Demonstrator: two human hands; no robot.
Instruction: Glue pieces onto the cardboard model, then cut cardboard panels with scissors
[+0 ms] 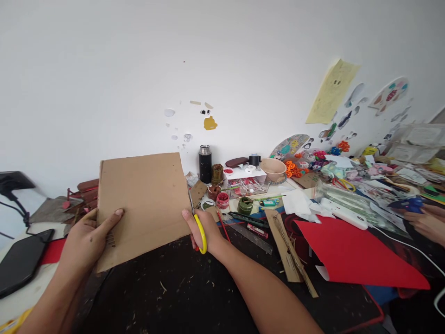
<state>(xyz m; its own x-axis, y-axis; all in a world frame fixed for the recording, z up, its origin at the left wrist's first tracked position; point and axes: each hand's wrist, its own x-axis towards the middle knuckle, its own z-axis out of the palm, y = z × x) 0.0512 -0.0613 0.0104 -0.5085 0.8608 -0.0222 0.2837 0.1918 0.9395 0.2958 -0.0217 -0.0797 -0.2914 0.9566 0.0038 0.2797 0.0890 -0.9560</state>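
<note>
A rectangular piece of brown cardboard (pixel 146 199) is held up, tilted, above the dark table mat (pixel 167 297). Its left edge is gripped by my left hand (pixel 85 239), thumb on the front face and fingers mostly behind. At the right edge, my right hand (pixel 205 229) is closed on scissors (pixel 200 234) with a yellow handle. A bit of red handle shows under that hand. The scissor blade points up along the cardboard's right edge; I cannot tell whether it bites into the board.
A black thermos (pixel 205 163), paint jars (pixel 222 200) and a beige bowl (pixel 273 169) stand along the wall. Cardboard strips (pixel 287 250), a ruler (pixel 252 237) and red paper (pixel 354 255) lie to the right. A phone (pixel 26 260) lies left. Another person's hand (pixel 426 222) holds a blue tool.
</note>
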